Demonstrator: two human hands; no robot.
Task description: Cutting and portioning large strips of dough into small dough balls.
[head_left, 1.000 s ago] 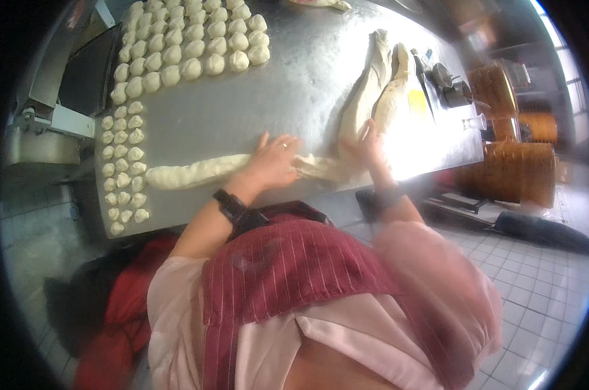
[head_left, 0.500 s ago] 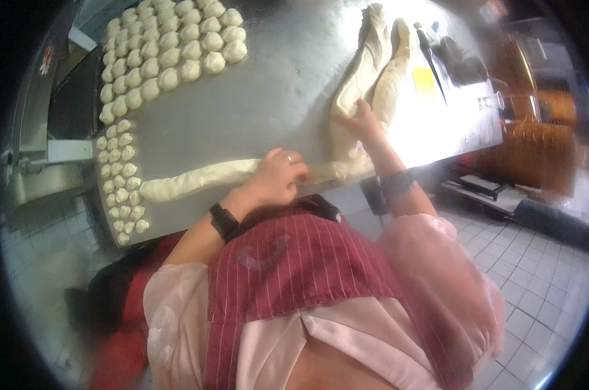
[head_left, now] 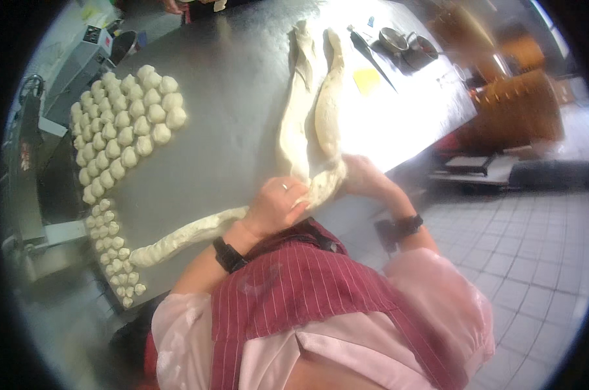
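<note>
A long rope of pale dough (head_left: 184, 238) runs along the near edge of the metal table and passes under my left hand (head_left: 275, 207). My left hand, a ring on one finger, is closed over the dough where the rope meets a thicker, folded part. At the outer bend of that thick dough (head_left: 325, 185), my right hand (head_left: 364, 177) grips its side, its fingertips partly hidden. Two long dough strips, the left one (head_left: 297, 117) and the right one (head_left: 328, 117), stretch away from my hands toward the far side.
Rows of larger dough balls (head_left: 126, 130) lie at the left, with smaller dough pieces (head_left: 112, 244) nearer me. A yellow card (head_left: 366, 81), a long dark knife (head_left: 375, 62) and metal bowls (head_left: 394, 40) sit at the far right. Another person's hand (head_left: 173, 6) shows at the far edge.
My right hand has come back toward me, from the long strip to the bend of the dough. My left hand has met the thick part. The whole view has shifted and turned.
</note>
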